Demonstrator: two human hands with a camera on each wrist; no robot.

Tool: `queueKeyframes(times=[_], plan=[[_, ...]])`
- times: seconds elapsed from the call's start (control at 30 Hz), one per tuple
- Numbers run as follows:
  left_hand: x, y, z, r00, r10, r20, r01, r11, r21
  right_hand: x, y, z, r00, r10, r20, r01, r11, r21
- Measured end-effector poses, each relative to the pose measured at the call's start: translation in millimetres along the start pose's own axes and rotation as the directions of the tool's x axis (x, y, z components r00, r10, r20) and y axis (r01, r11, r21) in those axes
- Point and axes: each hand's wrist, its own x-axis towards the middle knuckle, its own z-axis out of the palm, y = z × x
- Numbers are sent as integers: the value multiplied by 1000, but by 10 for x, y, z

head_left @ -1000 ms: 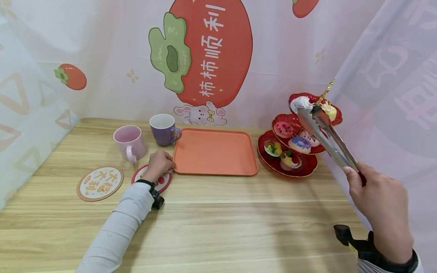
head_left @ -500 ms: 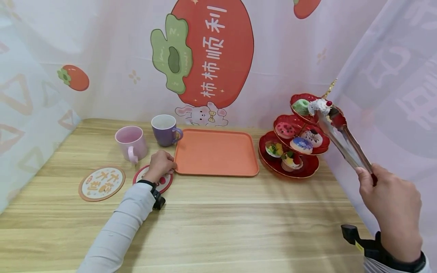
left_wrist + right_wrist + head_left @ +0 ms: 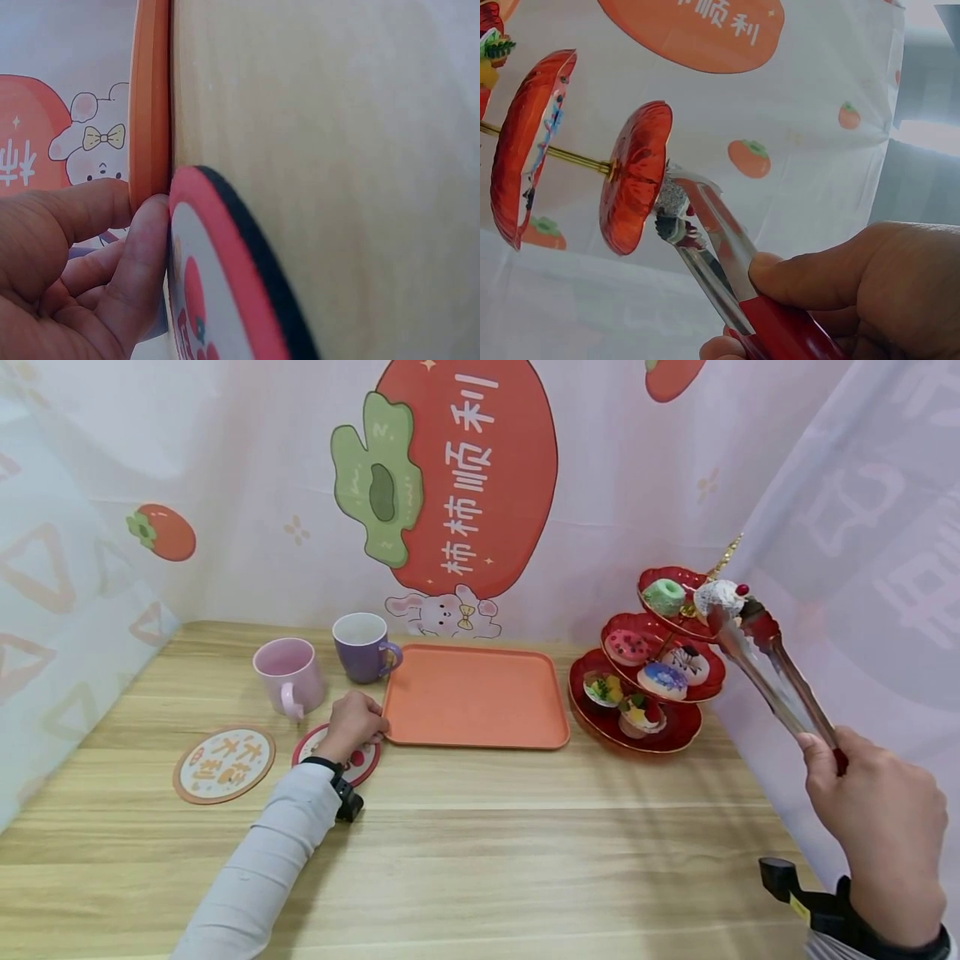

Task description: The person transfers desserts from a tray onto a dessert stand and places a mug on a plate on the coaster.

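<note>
My left hand (image 3: 352, 723) pinches the near left corner of the orange tray (image 3: 476, 697) between thumb and finger. Under that hand lies a red-rimmed round coaster (image 3: 214, 277). On the right, my right hand (image 3: 881, 827) grips metal tongs (image 3: 787, 693) with red handles (image 3: 787, 330). The tong tips are at a white ball-shaped cake (image 3: 716, 598) with a red cherry, at the top tier (image 3: 686, 625) of a red dessert stand. Whether the cake touches the tier is hard to tell. A green ring-shaped donut (image 3: 663, 597) sits left of it.
Lower tiers hold round pastries (image 3: 628, 645) and fruit tarts (image 3: 642, 717). A pink mug (image 3: 288, 672) and a purple mug (image 3: 362, 647) stand left of the tray. Another round coaster (image 3: 225, 765) lies at the left. A printed cloth (image 3: 247, 527) hangs behind.
The tongs and right hand have moved right and slightly down, and the white cake has shifted right with them. The green donut has come into sight. The left hand stays on the tray.
</note>
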Motion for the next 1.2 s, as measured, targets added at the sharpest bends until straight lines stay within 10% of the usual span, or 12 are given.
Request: queueKeyframes(times=[1.2], plan=[[-4,-1,-2,1000,-5,1,5,1000,-12,-42,-41,-100,994,37,104,-34,999,-27]])
